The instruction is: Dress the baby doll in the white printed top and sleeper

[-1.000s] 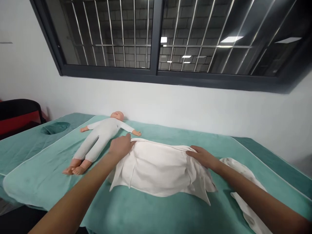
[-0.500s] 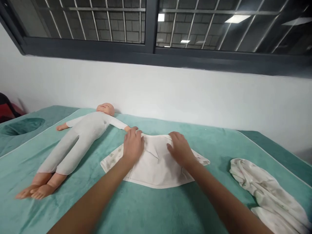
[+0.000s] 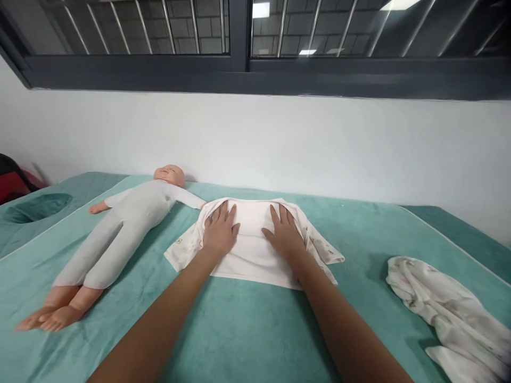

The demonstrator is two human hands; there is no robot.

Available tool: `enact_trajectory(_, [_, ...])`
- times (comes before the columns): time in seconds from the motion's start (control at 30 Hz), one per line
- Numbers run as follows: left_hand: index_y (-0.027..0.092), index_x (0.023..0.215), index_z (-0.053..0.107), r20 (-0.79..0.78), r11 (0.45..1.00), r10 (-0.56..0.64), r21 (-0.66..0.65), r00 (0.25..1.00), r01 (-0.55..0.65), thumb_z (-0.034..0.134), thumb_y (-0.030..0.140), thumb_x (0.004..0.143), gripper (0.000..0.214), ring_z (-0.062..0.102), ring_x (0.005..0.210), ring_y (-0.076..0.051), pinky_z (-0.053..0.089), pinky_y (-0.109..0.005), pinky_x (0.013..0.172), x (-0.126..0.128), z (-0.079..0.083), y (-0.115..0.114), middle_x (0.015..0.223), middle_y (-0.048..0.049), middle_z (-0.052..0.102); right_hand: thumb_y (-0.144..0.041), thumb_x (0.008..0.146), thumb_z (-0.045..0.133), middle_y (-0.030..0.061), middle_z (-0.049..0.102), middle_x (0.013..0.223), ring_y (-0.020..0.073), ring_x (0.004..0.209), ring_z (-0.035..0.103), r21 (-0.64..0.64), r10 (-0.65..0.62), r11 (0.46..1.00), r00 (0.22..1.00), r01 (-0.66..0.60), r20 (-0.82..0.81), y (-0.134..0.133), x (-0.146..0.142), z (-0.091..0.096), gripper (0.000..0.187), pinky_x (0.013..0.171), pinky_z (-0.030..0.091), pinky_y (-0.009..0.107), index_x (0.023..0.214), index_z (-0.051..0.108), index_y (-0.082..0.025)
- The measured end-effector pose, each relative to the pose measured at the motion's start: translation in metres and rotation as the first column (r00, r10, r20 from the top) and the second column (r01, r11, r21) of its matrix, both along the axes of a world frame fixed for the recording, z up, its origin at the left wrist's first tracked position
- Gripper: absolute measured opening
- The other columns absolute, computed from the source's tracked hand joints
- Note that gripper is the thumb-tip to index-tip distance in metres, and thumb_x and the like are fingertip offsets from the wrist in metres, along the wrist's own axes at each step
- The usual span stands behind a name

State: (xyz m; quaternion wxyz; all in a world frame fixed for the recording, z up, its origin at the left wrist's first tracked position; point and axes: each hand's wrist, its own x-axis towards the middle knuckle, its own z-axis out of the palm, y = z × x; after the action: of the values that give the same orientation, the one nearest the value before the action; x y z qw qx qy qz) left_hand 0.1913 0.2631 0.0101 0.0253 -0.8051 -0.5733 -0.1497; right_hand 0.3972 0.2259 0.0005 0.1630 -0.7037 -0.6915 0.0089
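A small white baby shirt lies spread in front of me, its short printed sleeves out to both sides. My left hand rests flat on the shirt's left part, fingers spread and pointing away from me. On the right part lies my right hand, also with fingers apart; both sets of fingertips reach near the far, folded edge. Left of the shirt, a baby doll in a white bodysuit lies on its back, one hand close to the shirt's far left corner.
A crumpled white printed cloth lies at the right. Everything rests on a green-covered bed with a face hole at the left. Behind it rise a white wall and a barred window. Something red and black stands at the far left.
Both hands have gone from gripping the shirt's far edge to lying flat on it with fingers spread. The shirt's near edge has moved away from me, and its far part is opened out wider.
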Motion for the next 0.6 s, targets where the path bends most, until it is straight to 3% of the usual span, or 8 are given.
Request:
enact_trajectory(0.17, [0.032,0.153,0.021,-0.03,0.983,-0.026,0.179,0.999,0.031,0.025,0.035,0.098,0.055,0.028,0.141,-0.033,0.031,-0.055,0.106,0.004,0.004,-0.012,0.161,-0.0062,0.019,-0.047,0.092,0.045,0.0102,0.004,0.163,0.0336,0.147,0.009,0.084,-0.108,0.991,0.994,0.107,0.007,-0.001,0.004,0.001,0.077,0.116,0.022,0.047,0.156,0.011,-0.02])
enact_trajectory(0.3, [0.034,0.153,0.02,-0.051,0.982,-0.001,0.188,0.999,0.011,0.024,0.031,0.098,0.055,0.032,0.14,-0.034,0.033,-0.053,0.104,0.006,0.009,-0.017,0.16,-0.0073,0.023,-0.043,0.094,0.043,0.0102,0.005,0.162,0.033,0.148,0.008,0.177,-0.129,0.976,0.992,0.128,-0.005,-0.003,0.001,0.002,0.074,0.117,0.022,0.047,0.156,0.01,-0.02])
enact_trajectory(0.43, [0.033,0.154,0.018,-0.045,0.986,0.013,0.165,0.999,-0.006,0.022,0.03,0.098,0.056,0.031,0.14,-0.032,0.031,-0.052,0.105,0.007,0.005,-0.016,0.161,-0.0066,0.022,-0.041,0.095,0.041,0.0094,0.006,0.163,0.0315,0.147,0.01,0.151,-0.124,0.98,0.992,0.126,-0.022,-0.003,-0.001,-0.001,0.07,0.117,0.022,0.045,0.156,0.012,-0.02])
enact_trajectory(0.6, [0.028,0.154,0.021,-0.024,0.988,0.003,0.155,1.0,0.001,0.026,0.04,0.098,0.058,0.029,0.141,-0.031,0.03,-0.052,0.108,0.004,-0.007,-0.006,0.161,-0.0062,0.018,-0.043,0.097,0.034,0.0093,0.012,0.162,0.0304,0.146,0.016,0.071,-0.112,0.991,0.994,0.113,-0.017,0.002,-0.001,-0.007,0.067,0.118,0.021,0.042,0.156,0.015,-0.017])
